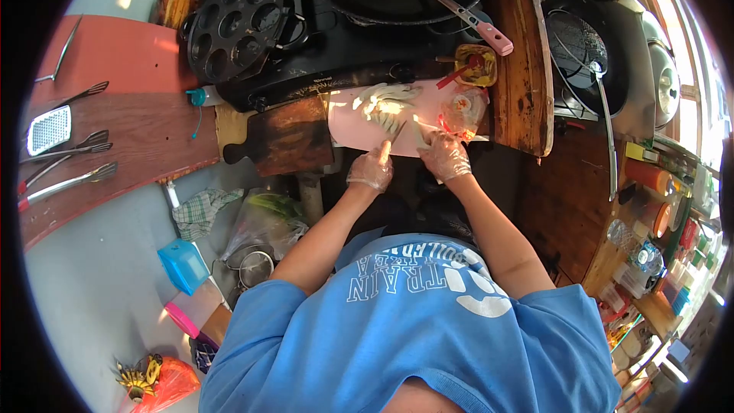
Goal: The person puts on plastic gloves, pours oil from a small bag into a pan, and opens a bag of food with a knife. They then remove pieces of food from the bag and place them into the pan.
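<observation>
A pink cutting board (353, 124) lies in front of the stove, with pale sliced pieces (386, 102) spread over its middle. My left hand (372, 169), in a clear plastic glove, is closed round the handle of a knife (398, 131), whose blade points up and to the right over the board. My right hand (446, 157), gloved too, has its fingers bent down at the board's front edge, beside a pale piece (421, 134). What its fingers press on is too small to make out. A plastic bag with red parts (464, 113) lies just beyond it.
A dark wooden board (290, 138) adjoins the pink one on the left. Behind are a round-hollowed pan (232, 27) and a wok (325, 0) with pink-handled tongs (493, 37). A yellow container (482, 69) stands near the wooden partition (524, 69) on the right.
</observation>
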`<state>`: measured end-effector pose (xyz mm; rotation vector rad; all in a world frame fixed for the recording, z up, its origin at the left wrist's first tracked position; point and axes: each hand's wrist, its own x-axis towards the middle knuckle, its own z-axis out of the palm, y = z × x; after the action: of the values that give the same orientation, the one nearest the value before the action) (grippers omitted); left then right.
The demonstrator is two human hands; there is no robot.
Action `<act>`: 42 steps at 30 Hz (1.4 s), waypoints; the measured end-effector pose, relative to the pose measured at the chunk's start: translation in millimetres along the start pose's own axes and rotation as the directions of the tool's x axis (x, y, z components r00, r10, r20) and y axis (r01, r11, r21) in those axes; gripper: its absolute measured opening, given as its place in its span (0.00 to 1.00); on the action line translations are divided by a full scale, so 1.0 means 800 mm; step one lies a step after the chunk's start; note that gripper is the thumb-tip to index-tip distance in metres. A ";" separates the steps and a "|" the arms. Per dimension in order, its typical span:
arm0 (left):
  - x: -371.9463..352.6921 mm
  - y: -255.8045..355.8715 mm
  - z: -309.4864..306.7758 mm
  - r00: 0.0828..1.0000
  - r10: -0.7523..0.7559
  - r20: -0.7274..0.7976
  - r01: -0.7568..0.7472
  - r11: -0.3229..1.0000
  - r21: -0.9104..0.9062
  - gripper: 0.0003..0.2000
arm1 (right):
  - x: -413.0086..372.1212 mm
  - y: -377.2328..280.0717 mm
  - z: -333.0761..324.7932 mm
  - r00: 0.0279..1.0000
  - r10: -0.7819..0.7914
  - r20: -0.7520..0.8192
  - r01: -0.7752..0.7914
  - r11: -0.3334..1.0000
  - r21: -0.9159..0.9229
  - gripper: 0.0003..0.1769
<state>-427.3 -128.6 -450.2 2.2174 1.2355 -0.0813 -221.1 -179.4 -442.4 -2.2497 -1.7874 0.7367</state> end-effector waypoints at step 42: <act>-0.010 0.021 0.031 0.941 0.090 -0.326 -0.152 0.974 -0.168 0.19 | 0.036 0.035 0.028 0.997 0.056 -0.053 -0.034 0.934 0.357 0.11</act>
<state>-412.6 -154.0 -460.1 2.1866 1.2080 0.4426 -203.5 -163.4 -481.5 -2.0519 -1.4405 0.9054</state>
